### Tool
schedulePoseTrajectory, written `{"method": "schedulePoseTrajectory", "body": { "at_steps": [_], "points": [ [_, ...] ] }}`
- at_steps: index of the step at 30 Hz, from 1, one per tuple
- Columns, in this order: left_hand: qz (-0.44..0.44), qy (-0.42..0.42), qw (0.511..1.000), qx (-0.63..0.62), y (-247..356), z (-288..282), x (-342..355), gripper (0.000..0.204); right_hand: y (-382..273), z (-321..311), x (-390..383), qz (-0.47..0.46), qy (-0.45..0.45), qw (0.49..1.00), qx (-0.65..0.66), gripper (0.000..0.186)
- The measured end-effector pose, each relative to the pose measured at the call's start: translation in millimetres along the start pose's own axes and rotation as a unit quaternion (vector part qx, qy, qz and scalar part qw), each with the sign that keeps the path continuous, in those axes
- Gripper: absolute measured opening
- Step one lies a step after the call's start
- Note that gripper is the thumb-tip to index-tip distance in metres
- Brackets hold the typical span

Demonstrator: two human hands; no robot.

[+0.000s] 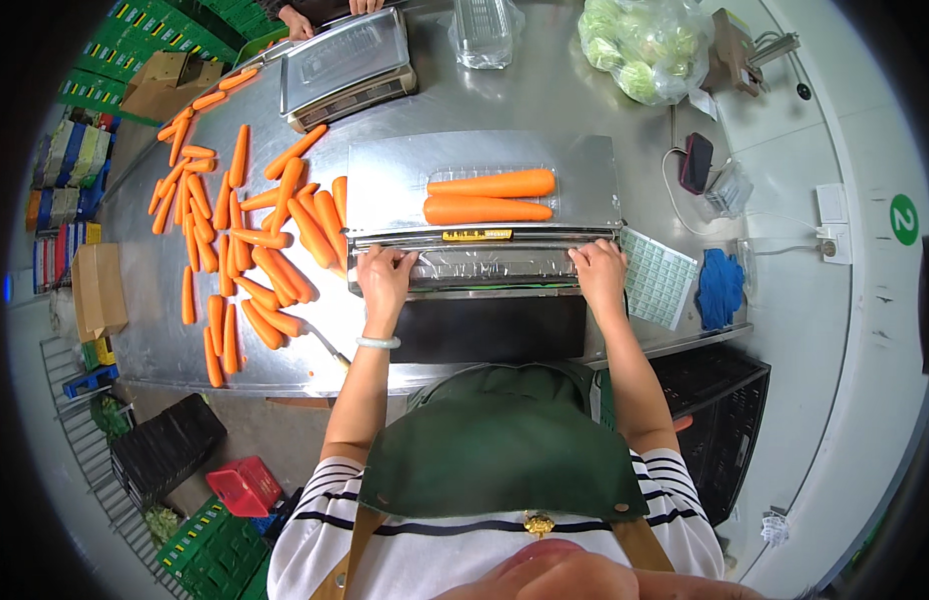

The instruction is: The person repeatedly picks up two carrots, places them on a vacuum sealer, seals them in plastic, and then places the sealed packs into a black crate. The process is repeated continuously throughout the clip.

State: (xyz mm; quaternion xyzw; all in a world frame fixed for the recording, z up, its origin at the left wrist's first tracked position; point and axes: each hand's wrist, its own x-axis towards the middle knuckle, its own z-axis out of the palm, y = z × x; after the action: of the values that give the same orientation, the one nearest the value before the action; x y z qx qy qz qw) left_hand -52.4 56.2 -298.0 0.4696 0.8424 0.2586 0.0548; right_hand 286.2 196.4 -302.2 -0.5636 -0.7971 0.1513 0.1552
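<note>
While gripping the clear film roll [485, 265] at both ends, left hand [385, 275] and right hand [600, 272] curled on its edge, seemingly ready to draw wrap over two carrots [490, 196] lying just beyond in a clear tray [437, 174]; loose carrots [245, 240] heaped left

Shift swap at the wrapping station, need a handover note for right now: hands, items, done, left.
Left hand and right hand: both grip the front edge of the cling film at the wrapping machine's roll, one at each end.
Clear tray with two carrots sits on the machine's plate, behind the film.
Done: tray loaded and placed.
Left: the film is not yet over the tray.
Loose carrots lie in a heap on the steel table, left of the machine.
</note>
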Motion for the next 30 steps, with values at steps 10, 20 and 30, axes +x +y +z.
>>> {"method": "schedulePoseTrajectory", "body": {
  "at_steps": [10, 20, 30],
  "points": [
    [-0.1, -0.263, 0.615, -0.737, 15, -109, 113, 0.02, -19, -95, 82, -0.009, -0.128, 0.533, 0.836, 0.014],
    [-0.016, -0.204, 0.932, -0.299, 25, 37, 158, 0.015, -28, 39, 183, -0.052, -0.13, 0.966, 0.218, 0.025],
    [-0.025, -0.287, 0.91, -0.298, 19, 7, 133, 0.055, -38, -4, 151, -0.009, -0.232, 0.896, 0.378, 0.049]
  ]
}}
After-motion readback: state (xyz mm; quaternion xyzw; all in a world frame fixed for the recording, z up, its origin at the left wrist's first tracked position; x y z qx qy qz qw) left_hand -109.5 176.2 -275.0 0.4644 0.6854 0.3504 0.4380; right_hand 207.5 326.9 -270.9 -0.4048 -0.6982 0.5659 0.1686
